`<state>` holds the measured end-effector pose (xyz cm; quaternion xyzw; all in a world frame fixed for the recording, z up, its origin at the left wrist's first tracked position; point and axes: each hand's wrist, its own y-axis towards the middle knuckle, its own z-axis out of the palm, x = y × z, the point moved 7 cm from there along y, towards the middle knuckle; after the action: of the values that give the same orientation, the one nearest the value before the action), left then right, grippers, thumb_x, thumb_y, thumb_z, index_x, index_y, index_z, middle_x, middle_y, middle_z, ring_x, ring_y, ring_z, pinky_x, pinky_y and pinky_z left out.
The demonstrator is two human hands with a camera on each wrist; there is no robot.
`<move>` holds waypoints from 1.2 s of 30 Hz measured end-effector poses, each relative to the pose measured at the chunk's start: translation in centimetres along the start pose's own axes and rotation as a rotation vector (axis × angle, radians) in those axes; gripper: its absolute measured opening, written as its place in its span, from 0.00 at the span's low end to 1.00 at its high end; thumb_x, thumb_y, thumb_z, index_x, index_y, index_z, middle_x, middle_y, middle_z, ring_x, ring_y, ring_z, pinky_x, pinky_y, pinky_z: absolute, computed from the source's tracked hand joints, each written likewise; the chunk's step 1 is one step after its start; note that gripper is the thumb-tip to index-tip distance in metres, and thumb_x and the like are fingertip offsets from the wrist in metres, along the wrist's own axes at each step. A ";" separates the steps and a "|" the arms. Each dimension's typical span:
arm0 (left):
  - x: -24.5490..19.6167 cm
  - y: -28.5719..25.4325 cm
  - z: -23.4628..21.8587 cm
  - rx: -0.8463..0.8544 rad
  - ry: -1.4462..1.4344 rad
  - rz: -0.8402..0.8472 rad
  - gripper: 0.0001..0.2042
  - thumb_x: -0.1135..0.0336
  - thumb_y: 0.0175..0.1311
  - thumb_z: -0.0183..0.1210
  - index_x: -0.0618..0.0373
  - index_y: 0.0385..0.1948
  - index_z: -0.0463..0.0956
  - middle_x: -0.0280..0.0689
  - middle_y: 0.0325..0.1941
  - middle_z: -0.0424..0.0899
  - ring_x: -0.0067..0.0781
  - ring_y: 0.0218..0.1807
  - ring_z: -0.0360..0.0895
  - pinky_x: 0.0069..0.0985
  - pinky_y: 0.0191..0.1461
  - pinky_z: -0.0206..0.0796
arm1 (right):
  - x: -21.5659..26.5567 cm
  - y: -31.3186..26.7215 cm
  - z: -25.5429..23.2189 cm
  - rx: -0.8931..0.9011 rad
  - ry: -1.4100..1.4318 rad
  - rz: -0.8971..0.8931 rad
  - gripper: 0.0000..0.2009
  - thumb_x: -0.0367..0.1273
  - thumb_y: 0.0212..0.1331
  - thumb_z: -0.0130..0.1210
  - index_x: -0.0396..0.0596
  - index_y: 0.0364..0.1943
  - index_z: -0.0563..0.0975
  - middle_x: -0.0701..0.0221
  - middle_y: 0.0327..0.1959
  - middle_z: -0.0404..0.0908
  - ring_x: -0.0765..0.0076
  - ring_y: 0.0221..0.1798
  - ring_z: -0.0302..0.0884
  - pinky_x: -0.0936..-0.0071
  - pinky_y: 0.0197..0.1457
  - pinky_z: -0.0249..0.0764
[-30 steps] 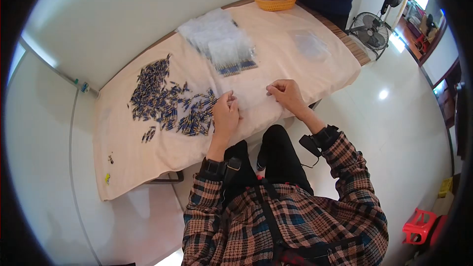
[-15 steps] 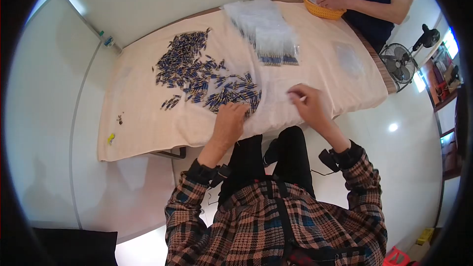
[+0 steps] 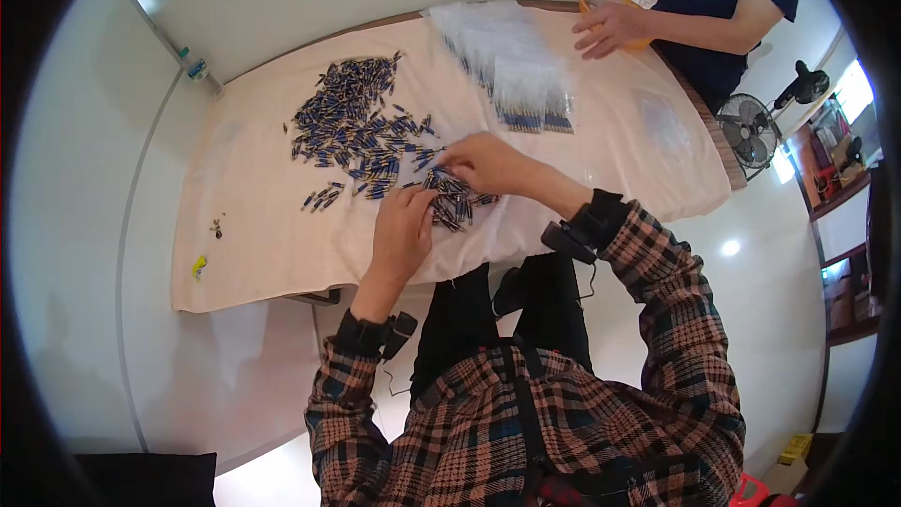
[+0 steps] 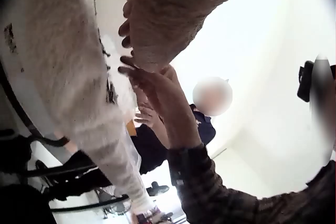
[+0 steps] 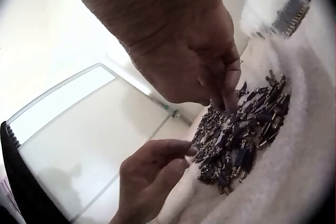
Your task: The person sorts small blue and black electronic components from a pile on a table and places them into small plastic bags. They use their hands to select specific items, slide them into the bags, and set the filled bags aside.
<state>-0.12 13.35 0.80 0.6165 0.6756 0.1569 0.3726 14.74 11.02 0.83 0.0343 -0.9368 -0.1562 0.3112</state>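
Many small blue-and-gold cylindrical pieces [image 3: 347, 99] lie heaped on a pale cloth [image 3: 253, 253]; a nearer cluster [image 3: 455, 211] spreads toward the table's front edge. Over this cluster my right hand [image 3: 493, 164] reaches leftward, fingertips down among the pieces. My left hand [image 3: 402, 235] is at the cluster's left side, its fingers bent toward the right hand. In the right wrist view, the left thumb and forefinger [image 5: 157, 174] come close together at the pile's edge, and the right fingertips touch pieces. I cannot tell whether either hand grips a piece.
Clear bags [image 3: 511, 56] filled with similar pieces lie overlapped at the back. Flat clear plastic [image 3: 662, 119] lies to the right. Across the table, another person's hand [image 3: 610, 28] is over an orange basket [image 3: 642, 43]. A yellow object [image 3: 199, 268] sits at the left; a fan [image 3: 749, 130] stands beyond.
My right hand has moved left from the bare cloth to the near cluster. My left hand has shifted left along its edge. The other person's hand has lifted from inside the basket.
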 end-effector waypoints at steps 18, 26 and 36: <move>-3.7 -5.4 3.1 0.115 -0.258 0.081 0.09 0.75 0.45 0.64 0.57 0.28 0.74 0.37 0.29 0.71 0.41 0.34 0.70 0.31 0.37 0.65 | 2.4 6.2 9.1 0.306 -0.593 -0.552 0.27 0.37 0.59 0.52 0.59 0.65 0.63 0.59 0.70 0.55 0.46 0.71 0.51 0.49 0.72 0.47; -3.6 -5.6 2.7 0.084 -0.279 0.065 0.09 0.75 0.45 0.63 0.57 0.28 0.73 0.37 0.29 0.71 0.40 0.34 0.70 0.32 0.38 0.65 | 4.3 2.2 2.2 0.297 -0.415 -0.400 0.32 0.44 0.57 0.54 0.55 0.67 0.60 0.55 0.70 0.53 0.43 0.71 0.49 0.48 0.73 0.46; -3.5 -5.7 3.3 0.140 -0.271 0.086 0.09 0.75 0.45 0.62 0.57 0.27 0.73 0.38 0.29 0.71 0.41 0.36 0.69 0.31 0.40 0.64 | 0.2 3.7 5.6 0.353 -0.529 -0.542 0.35 0.47 0.54 0.56 0.53 0.67 0.59 0.55 0.70 0.52 0.42 0.71 0.49 0.52 0.73 0.47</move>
<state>-2.05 8.15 -4.20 0.6849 0.6013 0.0406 0.4095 11.36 16.03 -2.14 0.2913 -0.9539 -0.0728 -0.0030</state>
